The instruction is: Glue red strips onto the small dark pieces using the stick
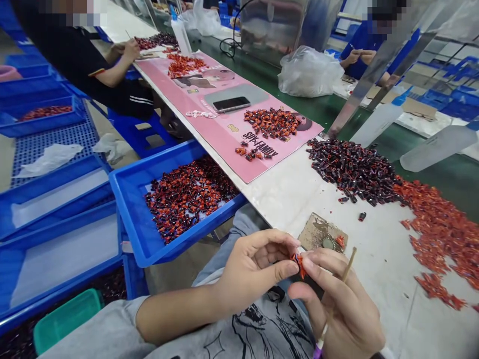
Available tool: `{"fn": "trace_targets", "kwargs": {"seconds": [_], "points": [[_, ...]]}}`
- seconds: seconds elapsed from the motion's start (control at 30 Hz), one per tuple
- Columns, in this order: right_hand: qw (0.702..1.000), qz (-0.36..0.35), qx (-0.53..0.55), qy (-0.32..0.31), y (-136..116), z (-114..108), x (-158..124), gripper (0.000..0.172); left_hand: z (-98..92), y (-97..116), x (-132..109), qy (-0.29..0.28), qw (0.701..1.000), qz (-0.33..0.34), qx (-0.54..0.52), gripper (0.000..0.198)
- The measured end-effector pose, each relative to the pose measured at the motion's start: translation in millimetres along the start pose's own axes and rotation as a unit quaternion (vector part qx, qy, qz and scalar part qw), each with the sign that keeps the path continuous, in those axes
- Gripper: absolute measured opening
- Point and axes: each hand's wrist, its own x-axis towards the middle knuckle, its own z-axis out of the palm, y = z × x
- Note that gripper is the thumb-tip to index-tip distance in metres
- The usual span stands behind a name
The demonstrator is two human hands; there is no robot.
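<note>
Here we see both hands together over the lap, their fingertips meeting on one small orange-and-black piece [298,263]. The left hand [254,264] pinches it between thumb and fingers; the right hand [340,294] touches its other side with the fingertips while gripping a thin wooden stick [349,267], purple at its lower end. Just beyond the fingers we find a brown square plate [312,233] on the white tabletop [288,199], with an orange bit [340,242] on it. Past that, we notice one loose black part [361,216] near a large heap of black parts [352,167], which touches a spread of orange parts [437,224] to its right. Farther up the table we see a pink mat [239,159] bearing a pile of orange-and-black pieces [271,123] and a phone [232,103]. Left of the hands, a blue tray [130,219] holds many more such pieces. Outermost, we make out two white bottles [377,122] at the right and a co-worker in dark clothing [90,65] at upper left.
</note>
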Motion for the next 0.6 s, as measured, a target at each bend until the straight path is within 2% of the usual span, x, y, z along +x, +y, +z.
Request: {"fn": "trace_targets", "kwargs": {"seconds": [0.1, 0.23, 0.47, 0.6], "points": [[1.0, -0.004, 0.008, -0.018, 0, -3, 0, 0.035, -0.2, 1, 1, -0.01, 0.999, 0.017, 0.025, 0.025], [1.0, 0.007, 0.03, -0.009, -3, -2, -1, 0.032, -3.1, 4, 4, -0.042, 0.997, 0.044, 0.043, 0.019], [1.0, 0.006, 0.018, -0.015, -5, -3, 2, 0.021, -10.4, 12, 5, -0.087, 0.994, 0.012, 0.06, 0.017], [0.994, -0.019, -0.016, -0.105, 13, -19, -11, 0.024, -8.9, 13, 9, -0.108, 0.991, -0.008, 0.08, 0.03]]}}
